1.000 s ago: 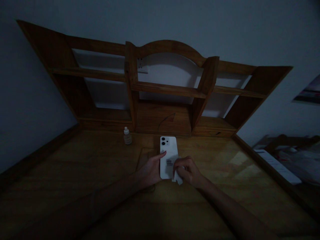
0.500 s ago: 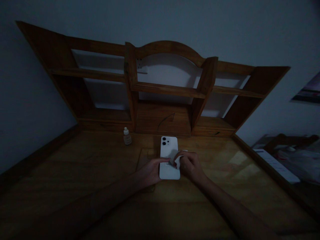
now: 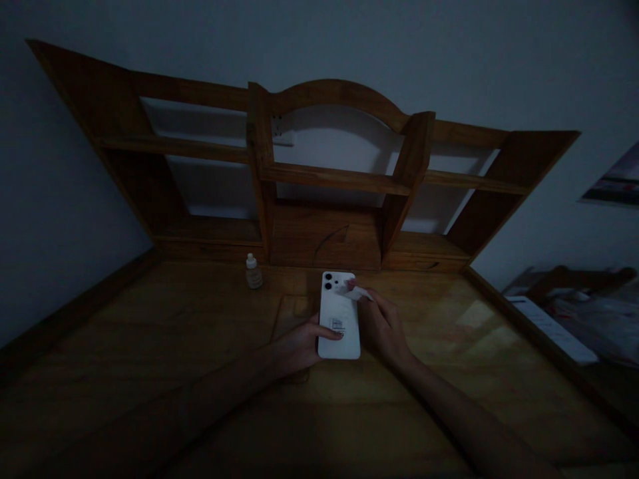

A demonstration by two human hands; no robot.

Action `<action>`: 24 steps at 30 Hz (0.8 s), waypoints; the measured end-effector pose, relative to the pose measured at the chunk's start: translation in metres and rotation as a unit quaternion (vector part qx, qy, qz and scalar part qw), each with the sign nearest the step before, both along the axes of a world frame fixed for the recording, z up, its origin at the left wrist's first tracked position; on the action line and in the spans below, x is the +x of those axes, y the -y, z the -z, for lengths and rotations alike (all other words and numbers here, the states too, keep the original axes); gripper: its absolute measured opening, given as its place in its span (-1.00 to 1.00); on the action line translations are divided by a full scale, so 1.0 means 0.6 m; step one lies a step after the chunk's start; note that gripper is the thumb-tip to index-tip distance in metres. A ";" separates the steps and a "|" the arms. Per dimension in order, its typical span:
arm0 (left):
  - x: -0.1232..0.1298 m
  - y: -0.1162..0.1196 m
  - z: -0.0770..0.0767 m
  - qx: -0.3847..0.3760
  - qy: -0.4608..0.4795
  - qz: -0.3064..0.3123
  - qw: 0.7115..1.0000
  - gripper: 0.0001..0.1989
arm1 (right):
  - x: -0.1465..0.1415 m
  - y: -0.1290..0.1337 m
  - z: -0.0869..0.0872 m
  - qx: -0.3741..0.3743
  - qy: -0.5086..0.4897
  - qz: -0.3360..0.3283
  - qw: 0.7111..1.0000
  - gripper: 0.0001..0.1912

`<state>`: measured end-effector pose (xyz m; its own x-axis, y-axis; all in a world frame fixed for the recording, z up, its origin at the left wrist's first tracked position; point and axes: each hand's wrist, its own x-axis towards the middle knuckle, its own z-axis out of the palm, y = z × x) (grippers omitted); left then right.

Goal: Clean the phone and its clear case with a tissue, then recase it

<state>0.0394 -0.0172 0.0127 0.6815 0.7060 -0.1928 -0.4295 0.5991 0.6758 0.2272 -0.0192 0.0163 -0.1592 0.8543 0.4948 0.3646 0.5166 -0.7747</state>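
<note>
A white smartphone (image 3: 327, 303) is held back side up over the desk, its cameras at the far end and a small printed label (image 3: 338, 324) lower down. My left hand (image 3: 297, 346) grips its left edge, the thumb lying across the back just below the label. My right hand (image 3: 383, 326) is closed on a thin white piece of tissue or cloth (image 3: 360, 293), which lies against the phone's upper right part near the cameras. Partly behind my left hand, a clear flat case-like outline (image 3: 289, 309) rests on the desk.
A small dropper bottle (image 3: 253, 274) with a white cap stands at the back left of the wooden desk (image 3: 200, 319). Behind rises a wooden shelf unit (image 3: 334, 179). At the right are papers (image 3: 552, 329) and a plastic bag (image 3: 606, 326) beyond the desk's raised edge.
My right hand has moved the white piece up the phone from the label to near the cameras. My left thumb has slid lower, uncovering the label.
</note>
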 end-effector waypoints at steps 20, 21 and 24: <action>0.005 -0.005 0.020 0.009 0.006 0.010 1.000 -0.48 | -0.013 -0.007 -0.005 -0.006 -0.051 0.054 0.997 -0.60; 0.005 -0.005 0.020 0.009 0.005 0.010 1.000 -0.48 | -0.014 -0.008 -0.006 -0.004 -0.059 0.049 0.997 -0.61; 0.005 -0.004 0.017 0.009 -0.004 0.011 1.000 -0.52 | -0.016 -0.011 -0.008 -0.007 -0.087 0.040 0.995 -0.61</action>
<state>0.0422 -0.0149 0.0027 0.6952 0.6944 -0.1858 -0.4102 0.5955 0.6908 0.2174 -0.0127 0.0209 -0.0035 0.8675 0.4973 0.2641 0.4805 -0.8363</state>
